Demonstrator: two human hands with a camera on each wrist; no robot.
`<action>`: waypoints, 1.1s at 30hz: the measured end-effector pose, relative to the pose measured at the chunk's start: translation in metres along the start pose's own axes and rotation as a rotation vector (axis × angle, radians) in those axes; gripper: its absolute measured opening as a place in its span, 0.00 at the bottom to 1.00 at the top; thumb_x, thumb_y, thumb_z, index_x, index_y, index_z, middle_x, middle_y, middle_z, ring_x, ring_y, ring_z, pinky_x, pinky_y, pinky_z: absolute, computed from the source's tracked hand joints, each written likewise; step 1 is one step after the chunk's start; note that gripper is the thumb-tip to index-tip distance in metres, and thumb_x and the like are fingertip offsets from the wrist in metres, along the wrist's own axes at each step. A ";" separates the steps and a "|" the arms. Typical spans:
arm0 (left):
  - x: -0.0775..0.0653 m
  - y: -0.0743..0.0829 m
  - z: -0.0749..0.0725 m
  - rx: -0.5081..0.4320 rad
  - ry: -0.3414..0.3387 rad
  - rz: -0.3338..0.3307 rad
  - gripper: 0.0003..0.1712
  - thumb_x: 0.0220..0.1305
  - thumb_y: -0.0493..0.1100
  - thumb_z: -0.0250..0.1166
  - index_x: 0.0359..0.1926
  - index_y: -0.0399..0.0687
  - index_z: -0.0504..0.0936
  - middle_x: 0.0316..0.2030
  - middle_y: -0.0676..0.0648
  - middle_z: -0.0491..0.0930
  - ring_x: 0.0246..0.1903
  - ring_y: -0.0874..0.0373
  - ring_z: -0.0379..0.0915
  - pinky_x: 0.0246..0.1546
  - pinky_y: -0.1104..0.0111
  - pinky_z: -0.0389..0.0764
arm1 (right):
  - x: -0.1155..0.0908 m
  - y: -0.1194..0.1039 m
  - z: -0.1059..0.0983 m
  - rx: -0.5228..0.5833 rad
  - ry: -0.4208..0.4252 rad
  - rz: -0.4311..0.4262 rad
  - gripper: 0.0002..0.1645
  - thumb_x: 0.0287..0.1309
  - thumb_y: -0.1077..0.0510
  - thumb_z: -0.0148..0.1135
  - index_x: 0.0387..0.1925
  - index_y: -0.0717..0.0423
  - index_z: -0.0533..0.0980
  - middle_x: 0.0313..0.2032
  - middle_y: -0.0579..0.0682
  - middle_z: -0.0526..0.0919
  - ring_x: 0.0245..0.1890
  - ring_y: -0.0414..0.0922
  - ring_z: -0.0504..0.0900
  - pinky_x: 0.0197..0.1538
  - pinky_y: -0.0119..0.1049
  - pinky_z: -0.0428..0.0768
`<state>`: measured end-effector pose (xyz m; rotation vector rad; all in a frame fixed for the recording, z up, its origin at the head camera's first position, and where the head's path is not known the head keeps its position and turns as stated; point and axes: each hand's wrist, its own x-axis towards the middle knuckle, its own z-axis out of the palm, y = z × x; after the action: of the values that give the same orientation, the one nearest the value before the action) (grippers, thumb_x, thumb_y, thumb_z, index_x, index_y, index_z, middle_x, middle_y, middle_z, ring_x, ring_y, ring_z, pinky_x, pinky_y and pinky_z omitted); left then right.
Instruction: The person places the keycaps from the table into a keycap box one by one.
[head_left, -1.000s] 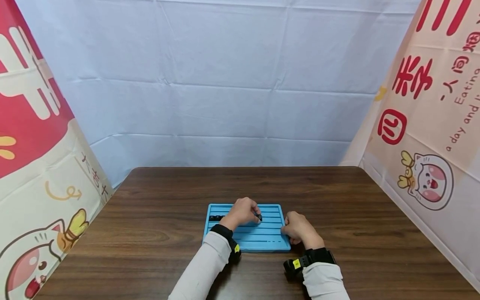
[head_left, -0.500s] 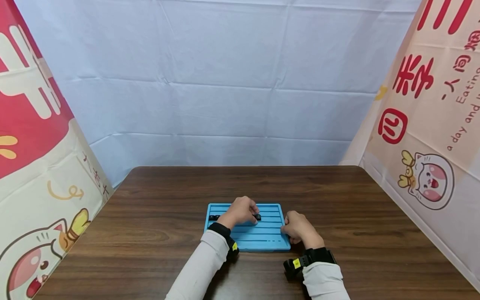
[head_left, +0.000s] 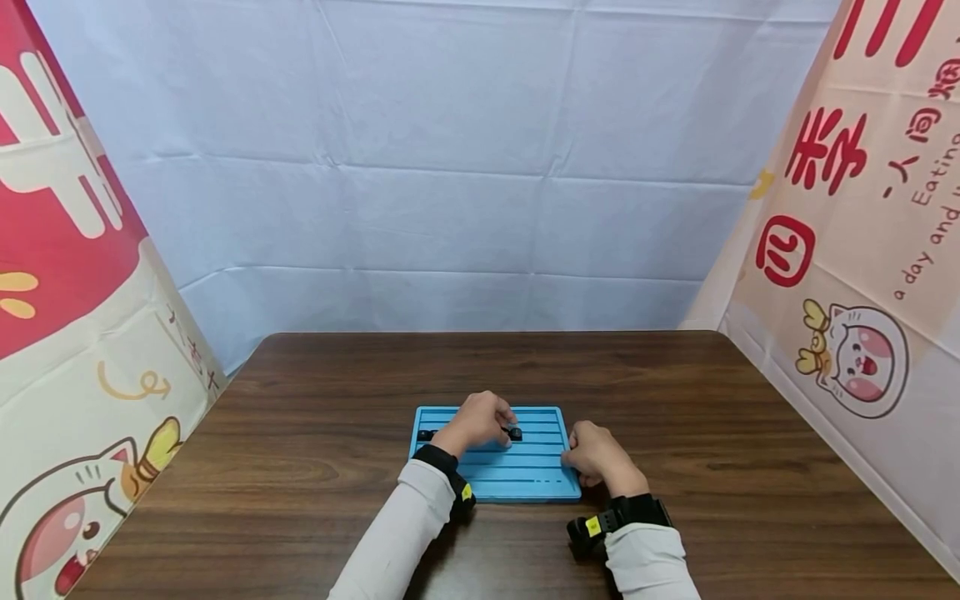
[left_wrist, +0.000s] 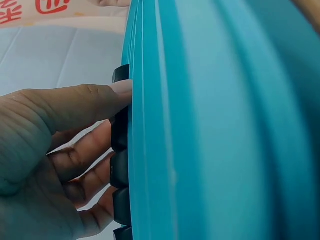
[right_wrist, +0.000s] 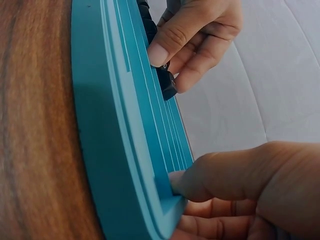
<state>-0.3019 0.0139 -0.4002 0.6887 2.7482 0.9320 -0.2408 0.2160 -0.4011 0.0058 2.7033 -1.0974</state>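
A light blue grooved tray (head_left: 517, 482) lies on the table. Along one of its upper grooves runs a row of small black keycaps (left_wrist: 120, 170), partly hidden by my left hand (head_left: 480, 421). That hand pinches a keycap in the row between thumb and fingers, its thumb tip close against the tray in the left wrist view. Just beyond its fingertips, the end keycap (right_wrist: 167, 86) shows in the right wrist view. My right hand (head_left: 597, 454) grips the tray's right edge, thumb on the inner side of the rim and fingers curled beneath.
The brown wooden table (head_left: 322, 400) surrounds the tray. A pale blue cloth (head_left: 450, 167) hangs behind it, with printed cloths at the left and right. Each wrist wears a black strap with a camera.
My left hand has slid slightly left along the groove, and the end keycap beside its fingers has shifted a little left too. The right hand stays on the tray's edge.
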 end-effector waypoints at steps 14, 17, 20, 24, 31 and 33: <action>0.000 -0.003 0.000 -0.018 0.015 0.020 0.09 0.45 0.34 0.74 0.30 0.48 0.85 0.25 0.57 0.77 0.30 0.63 0.72 0.32 0.70 0.74 | 0.001 0.000 0.001 -0.013 -0.005 0.013 0.10 0.55 0.68 0.58 0.25 0.62 0.65 0.20 0.57 0.70 0.14 0.47 0.73 0.18 0.36 0.74; 0.000 -0.004 0.000 0.003 0.015 0.015 0.09 0.44 0.34 0.75 0.29 0.49 0.85 0.24 0.57 0.76 0.29 0.64 0.71 0.32 0.70 0.74 | 0.001 0.000 0.001 -0.017 -0.005 0.016 0.11 0.55 0.68 0.59 0.25 0.62 0.65 0.20 0.57 0.70 0.14 0.47 0.73 0.18 0.36 0.74; 0.000 -0.004 0.001 0.016 0.015 0.006 0.10 0.44 0.34 0.75 0.29 0.49 0.85 0.25 0.57 0.76 0.29 0.64 0.71 0.33 0.70 0.74 | 0.001 0.000 0.001 -0.018 -0.004 0.016 0.11 0.55 0.68 0.59 0.25 0.62 0.65 0.20 0.57 0.70 0.14 0.47 0.73 0.18 0.36 0.74; -0.002 -0.004 0.001 0.039 0.016 0.000 0.10 0.43 0.34 0.75 0.30 0.48 0.85 0.25 0.57 0.76 0.28 0.63 0.70 0.31 0.69 0.73 | 0.002 0.000 0.002 -0.020 -0.002 0.011 0.11 0.55 0.68 0.59 0.25 0.62 0.65 0.19 0.56 0.69 0.14 0.47 0.73 0.18 0.37 0.74; -0.001 -0.005 0.001 0.040 0.018 0.020 0.09 0.45 0.36 0.75 0.30 0.48 0.86 0.24 0.57 0.76 0.28 0.63 0.70 0.31 0.69 0.73 | 0.002 0.000 0.002 -0.022 0.006 0.012 0.11 0.54 0.68 0.59 0.25 0.62 0.65 0.19 0.56 0.70 0.13 0.47 0.73 0.18 0.37 0.75; 0.000 -0.005 0.001 0.034 0.017 0.026 0.09 0.45 0.38 0.75 0.31 0.48 0.86 0.25 0.57 0.77 0.29 0.63 0.70 0.31 0.69 0.73 | 0.003 0.000 0.002 -0.020 0.005 0.014 0.10 0.54 0.68 0.59 0.25 0.62 0.65 0.19 0.56 0.69 0.13 0.47 0.73 0.18 0.37 0.75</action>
<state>-0.3035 0.0109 -0.4045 0.7267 2.7820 0.9027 -0.2429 0.2150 -0.4030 0.0237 2.7148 -1.0674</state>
